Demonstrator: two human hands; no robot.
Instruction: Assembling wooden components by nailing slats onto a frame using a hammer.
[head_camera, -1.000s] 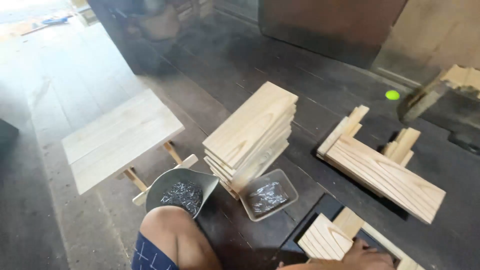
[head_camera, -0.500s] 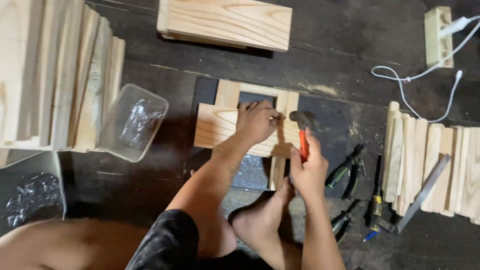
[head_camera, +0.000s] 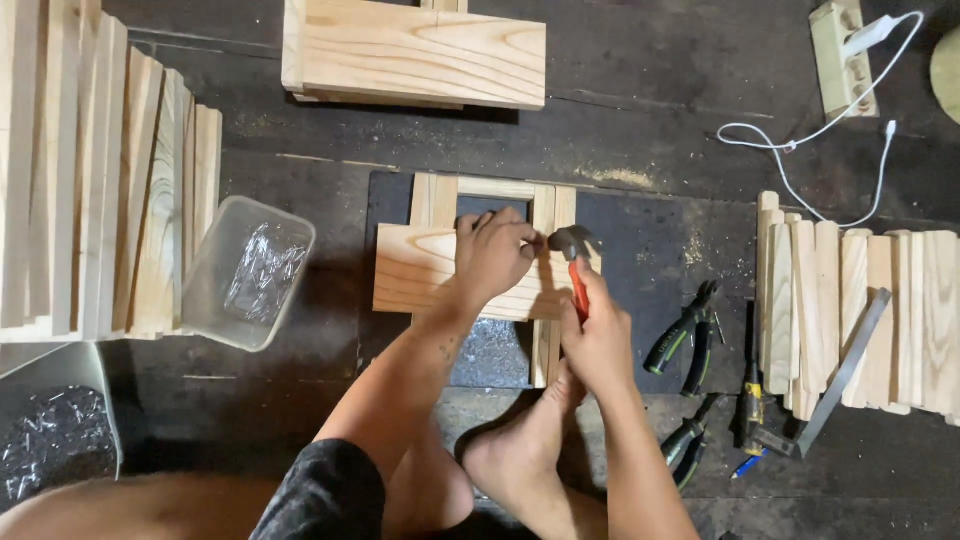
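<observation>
My left hand (head_camera: 495, 255) presses on a light wooden board (head_camera: 425, 270) laid across two upright wooden strips (head_camera: 545, 330), its fingertips pinched near the right strip as if on a small nail. My right hand (head_camera: 600, 335) grips a hammer with an orange handle (head_camera: 578, 285); its metal head (head_camera: 570, 240) hovers just right of my left fingertips. The wooden assembly rests on a dark mat (head_camera: 660, 260). My bare foot (head_camera: 520, 450) rests at the near end of the strips.
A stack of boards (head_camera: 100, 190) stands at the left beside a clear tub of nails (head_camera: 250, 270) and a grey tub of nails (head_camera: 55, 435). Another wooden assembly (head_camera: 420, 50) lies ahead. At the right lie wooden slats (head_camera: 860, 310), pliers (head_camera: 685, 335), a metal square (head_camera: 840, 375) and a power strip with cable (head_camera: 840, 60).
The view swung from the board stacks down to my hands. Since half a second ago the hands and the hammer have barely moved on the board.
</observation>
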